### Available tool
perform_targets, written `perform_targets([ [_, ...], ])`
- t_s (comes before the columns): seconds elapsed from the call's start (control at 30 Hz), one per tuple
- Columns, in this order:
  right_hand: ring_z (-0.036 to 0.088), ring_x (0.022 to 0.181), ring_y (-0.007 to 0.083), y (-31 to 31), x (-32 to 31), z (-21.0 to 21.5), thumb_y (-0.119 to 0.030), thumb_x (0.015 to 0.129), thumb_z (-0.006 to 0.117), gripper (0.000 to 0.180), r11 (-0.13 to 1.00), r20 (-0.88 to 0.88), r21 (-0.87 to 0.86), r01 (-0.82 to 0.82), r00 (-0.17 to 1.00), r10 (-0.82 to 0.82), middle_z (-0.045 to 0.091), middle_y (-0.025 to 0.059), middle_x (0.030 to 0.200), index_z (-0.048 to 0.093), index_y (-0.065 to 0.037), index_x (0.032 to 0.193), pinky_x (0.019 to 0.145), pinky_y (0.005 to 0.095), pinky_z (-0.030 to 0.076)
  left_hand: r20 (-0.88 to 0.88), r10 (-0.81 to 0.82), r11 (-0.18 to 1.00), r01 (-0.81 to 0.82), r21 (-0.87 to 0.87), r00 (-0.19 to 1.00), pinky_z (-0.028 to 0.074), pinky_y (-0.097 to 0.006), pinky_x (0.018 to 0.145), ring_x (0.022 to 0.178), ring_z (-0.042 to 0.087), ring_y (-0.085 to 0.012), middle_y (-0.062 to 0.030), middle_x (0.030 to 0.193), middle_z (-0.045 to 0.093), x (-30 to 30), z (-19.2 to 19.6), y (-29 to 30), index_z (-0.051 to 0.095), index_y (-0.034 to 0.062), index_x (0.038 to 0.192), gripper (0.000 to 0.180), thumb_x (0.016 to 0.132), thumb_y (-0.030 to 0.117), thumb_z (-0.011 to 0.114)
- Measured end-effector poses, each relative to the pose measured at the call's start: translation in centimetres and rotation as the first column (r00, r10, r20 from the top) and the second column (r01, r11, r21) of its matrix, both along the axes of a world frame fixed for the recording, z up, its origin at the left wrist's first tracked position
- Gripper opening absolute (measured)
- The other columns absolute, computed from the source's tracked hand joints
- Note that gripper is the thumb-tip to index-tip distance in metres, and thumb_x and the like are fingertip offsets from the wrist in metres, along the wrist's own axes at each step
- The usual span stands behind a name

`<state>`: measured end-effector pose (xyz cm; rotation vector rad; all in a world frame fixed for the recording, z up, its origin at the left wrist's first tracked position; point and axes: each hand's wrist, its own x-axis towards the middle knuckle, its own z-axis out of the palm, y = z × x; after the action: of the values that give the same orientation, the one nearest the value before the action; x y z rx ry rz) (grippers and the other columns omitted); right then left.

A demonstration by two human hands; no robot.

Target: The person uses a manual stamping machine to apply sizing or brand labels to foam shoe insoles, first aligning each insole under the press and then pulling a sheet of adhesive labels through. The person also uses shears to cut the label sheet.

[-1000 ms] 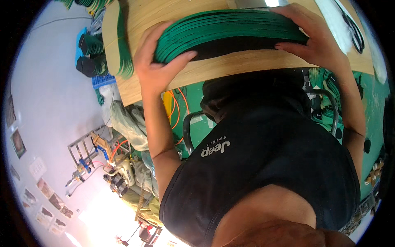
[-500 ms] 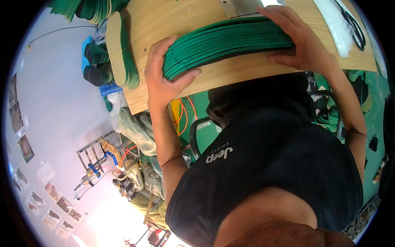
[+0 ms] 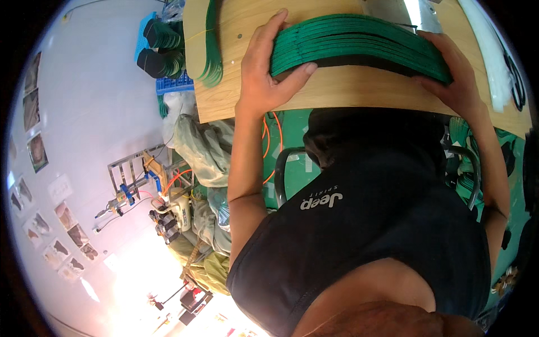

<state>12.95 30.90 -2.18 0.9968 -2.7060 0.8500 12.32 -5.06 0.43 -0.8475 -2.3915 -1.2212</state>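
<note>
A thick stack of green insole-shaped pieces (image 3: 359, 42), with a black layer along its near side, lies bowed across the wooden table. My left hand (image 3: 266, 76) cups its left end, fingers behind and thumb in front near the lower edge. At the opposite end, my right hand (image 3: 459, 78) wraps round the stack, with the thumb on the near side and the fingers on the far side. Both hands press on the stack from its ends. Some fingertips are hidden behind it.
A banded bundle of beige and green insoles (image 3: 202, 42) lies at the table's left edge. Beyond it, dark and green pieces (image 3: 160, 62) sit by a blue crate (image 3: 174, 84). Behind the stack is a metal plate (image 3: 387, 11). Black-handled scissors (image 3: 515, 84) and white sheeting (image 3: 491, 62) lie right.
My whole view has shifted, so the table appears farther right and higher. The stack's right end has swung nearer to me, and my right hand has come down with it. Both hands keep their hold.
</note>
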Motion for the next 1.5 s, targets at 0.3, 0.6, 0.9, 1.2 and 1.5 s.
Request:
perform_targets([
  [0.3,0.043,0.126,0.0267,0.1,-0.4,0.5,-0.02,0.078,0.07,0.066,0.973,0.048,-0.224,-0.05,0.997,0.062,0.044,0.0125,0.136,0.041,-0.005,0.136,0.107,0.0349,0.032,0.016,0.137,0.989,-0.138,0.058,0.99,0.047,-0.031,0.084,0.093,0.06,-0.0221,-0.0124,0.101,0.063,-1.1,-0.8,-0.2,0.059,0.0,0.113,0.057,0.064,0.016,0.082],
  [0.6,0.05,0.111,0.0157,0.5,-2.1,6.0,-0.018,0.082,0.072,0.05,0.804,0.744,-0.341,0.488,0.663,-0.086,0.051,0.0065,0.119,0.048,-0.004,0.124,0.089,0.0309,0.047,0.216,0.218,0.968,-0.183,-0.171,0.952,0.041,-0.032,0.095,0.107,0.055,-0.0213,-0.0137,0.113,0.06,-5.6,-1.6,1.4,0.062,-0.0009,0.111,0.039,0.083,0.025,0.069],
  [0.9,0.042,0.122,0.0273,3.5,-2.4,2.5,-0.026,0.073,0.078,0.081,0.989,0.261,-0.142,0.046,0.965,-0.007,0.041,0.0138,0.133,0.036,-0.003,0.138,0.102,0.0365,0.034,0.434,-0.284,0.95,0.189,0.249,0.855,0.036,-0.036,0.104,0.122,0.048,-0.0279,-0.018,0.134,0.047,-5.1,-1.9,1.0,0.04,-0.0006,0.136,0.098,0.057,0.032,0.088],
  [1.2,0.043,0.122,0.0269,2.9,-2.4,2.3,-0.028,0.076,0.074,0.076,0.99,0.241,-0.127,0.058,0.97,-0.026,0.044,0.013,0.133,0.038,-0.006,0.138,0.101,0.0371,0.035,0.386,-0.268,0.964,0.247,0.103,0.883,0.038,-0.035,0.101,0.117,0.052,-0.0256,-0.0141,0.127,0.054,-5.9,-2.0,-0.4,0.048,0.0033,0.131,0.093,0.051,0.027,0.089],
  [1.5,0.042,0.127,0.0258,2.8,-2.3,0.7,-0.039,0.08,0.067,0.076,0.981,0.251,-0.186,0.049,0.968,-0.001,0.041,0.0122,0.139,0.035,-0.009,0.142,0.108,0.0353,0.031,0.326,-0.217,0.974,0.225,0.014,0.92,0.041,-0.032,0.096,0.111,0.056,-0.0247,-0.0122,0.118,0.058,-6.2,-2.1,-1.0,0.053,0.0049,0.127,0.086,0.052,0.026,0.089],
])
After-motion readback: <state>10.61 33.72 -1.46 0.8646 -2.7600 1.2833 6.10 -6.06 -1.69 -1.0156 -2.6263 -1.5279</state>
